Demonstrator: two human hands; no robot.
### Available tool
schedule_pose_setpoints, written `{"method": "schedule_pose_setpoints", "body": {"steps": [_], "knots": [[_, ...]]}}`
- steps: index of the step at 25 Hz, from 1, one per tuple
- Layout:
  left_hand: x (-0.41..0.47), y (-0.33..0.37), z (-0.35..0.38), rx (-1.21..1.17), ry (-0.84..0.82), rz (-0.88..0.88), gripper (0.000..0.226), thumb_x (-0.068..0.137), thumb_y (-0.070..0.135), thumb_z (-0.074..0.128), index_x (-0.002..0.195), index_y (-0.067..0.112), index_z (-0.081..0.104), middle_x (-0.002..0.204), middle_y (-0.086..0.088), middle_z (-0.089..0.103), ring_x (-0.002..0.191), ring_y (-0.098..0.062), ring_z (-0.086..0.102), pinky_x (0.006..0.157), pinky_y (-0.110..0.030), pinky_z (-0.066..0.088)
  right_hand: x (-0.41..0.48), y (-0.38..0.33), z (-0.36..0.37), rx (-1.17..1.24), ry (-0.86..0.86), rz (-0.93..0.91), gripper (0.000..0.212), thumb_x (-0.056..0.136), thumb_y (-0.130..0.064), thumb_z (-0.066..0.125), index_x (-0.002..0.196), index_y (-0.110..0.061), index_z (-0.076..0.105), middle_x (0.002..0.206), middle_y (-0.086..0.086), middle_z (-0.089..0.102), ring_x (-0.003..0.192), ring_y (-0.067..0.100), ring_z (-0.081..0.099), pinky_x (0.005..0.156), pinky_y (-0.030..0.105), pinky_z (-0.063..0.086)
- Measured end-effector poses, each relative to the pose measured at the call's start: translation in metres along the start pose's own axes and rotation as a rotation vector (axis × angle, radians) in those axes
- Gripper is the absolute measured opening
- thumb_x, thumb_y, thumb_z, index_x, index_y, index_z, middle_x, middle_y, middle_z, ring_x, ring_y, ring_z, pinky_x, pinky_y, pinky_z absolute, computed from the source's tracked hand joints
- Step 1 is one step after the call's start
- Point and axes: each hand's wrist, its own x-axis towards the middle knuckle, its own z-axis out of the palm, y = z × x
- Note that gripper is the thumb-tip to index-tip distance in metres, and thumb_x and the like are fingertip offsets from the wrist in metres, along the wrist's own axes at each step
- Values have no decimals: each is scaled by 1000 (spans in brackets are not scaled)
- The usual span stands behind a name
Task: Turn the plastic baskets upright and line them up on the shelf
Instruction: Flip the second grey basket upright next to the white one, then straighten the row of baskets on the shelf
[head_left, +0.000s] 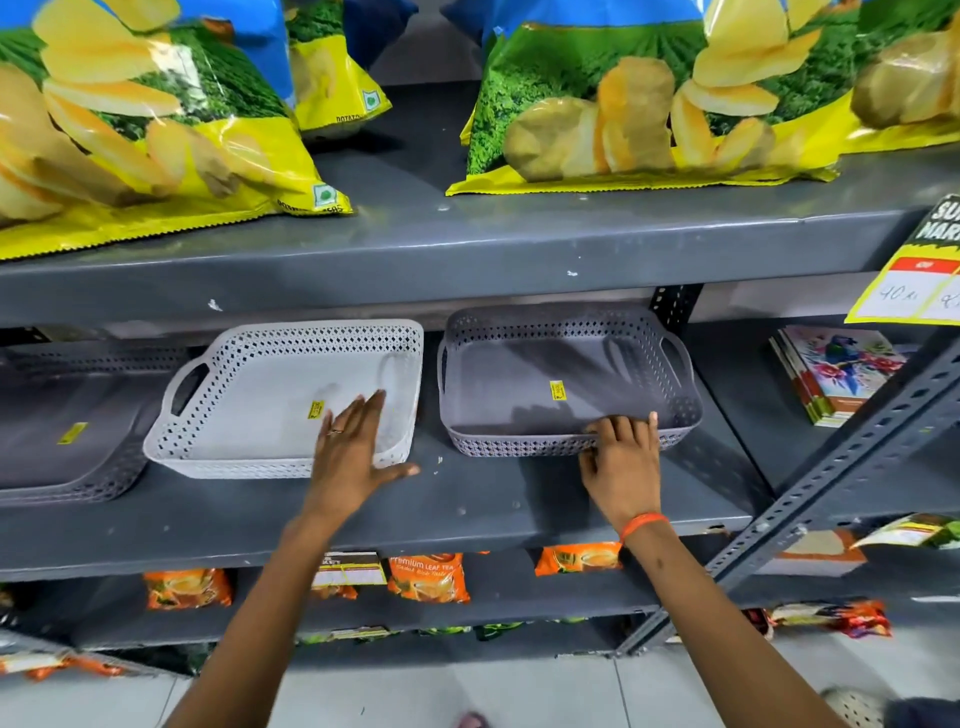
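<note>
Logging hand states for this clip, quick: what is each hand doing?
Left hand: open, fingers spread over the light grey basket.
Right hand: fingers curled over the dark grey basket front rim.

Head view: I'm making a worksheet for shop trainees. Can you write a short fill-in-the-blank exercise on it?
1. The right hand grips the front rim of the ____ grey basket.
2. The left hand is spread open over the ____ grey basket.
3. A small ____ sticker sits inside each basket.
4. On the shelf all three baskets stand ____.

Answers: dark; light; yellow; upright
</note>
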Motion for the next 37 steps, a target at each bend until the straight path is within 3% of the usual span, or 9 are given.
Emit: {"method": "schedule_pose_setpoints", "body": {"steps": [3,6,11,15,19,23,28,32,37], "knots": [[-7,-40,-10,49,-199,-92,58,79,40,68,132,28,48,139,-4,55,135,-22,41,118,-47,10,5,-28,8,18,-91,-111,29,65,-7,67,93,-10,64,85,13,65,92,38,57,115,51,13],[-8,-45,-5,30,-163,-59,27,91,28,55,117,31,61,123,0,68,121,-22,54,110,-43,21,1,-47,17,13,-91,-121,28,65,-2,67,92,-8,65,77,14,65,85,39,60,112,55,15],[-13,-11,9,114,-130,30,30,95,18,45,121,28,55,124,0,65,118,-25,53,104,-43,25,-2,-42,20,-17,-68,-113,23,69,-1,67,92,-8,64,77,14,64,84,39,59,114,52,13],[-17,-6,11,161,-130,88,29,95,16,41,119,27,54,119,-2,65,116,-27,52,95,-41,26,-4,-38,16,-23,-85,-100,21,72,-5,62,93,-6,64,79,16,65,86,40,59,110,59,17],[-13,-10,6,145,-154,147,29,95,16,41,120,26,54,121,1,65,119,-26,51,97,-41,27,-12,-31,11,-68,-78,-93,20,72,-8,64,92,-6,64,81,16,65,88,39,60,110,56,15],[-12,-11,4,142,-171,163,31,96,16,42,123,26,53,123,2,64,119,-26,50,97,-42,28,-16,-26,9,-67,-51,-112,23,69,-3,71,92,-6,64,81,15,66,87,39,61,112,44,5],[-22,-7,6,195,-185,178,31,96,17,41,124,26,51,125,2,62,120,-27,50,94,-41,32,-22,-19,6,-95,1,-137,18,69,-12,61,86,-9,65,76,12,66,80,37,63,107,46,9],[-18,-1,5,192,-204,173,32,96,18,41,126,28,49,126,3,62,121,-26,49,93,-40,32,-19,-21,7,-59,-12,-109,27,65,0,75,88,-8,65,78,14,65,82,39,62,107,46,7],[-15,3,2,170,-209,179,31,96,16,40,122,27,52,124,2,62,118,-26,49,91,-41,30,-16,-23,6,-38,-24,-95,30,65,1,75,92,-7,66,79,14,66,86,41,61,109,46,5]]}}
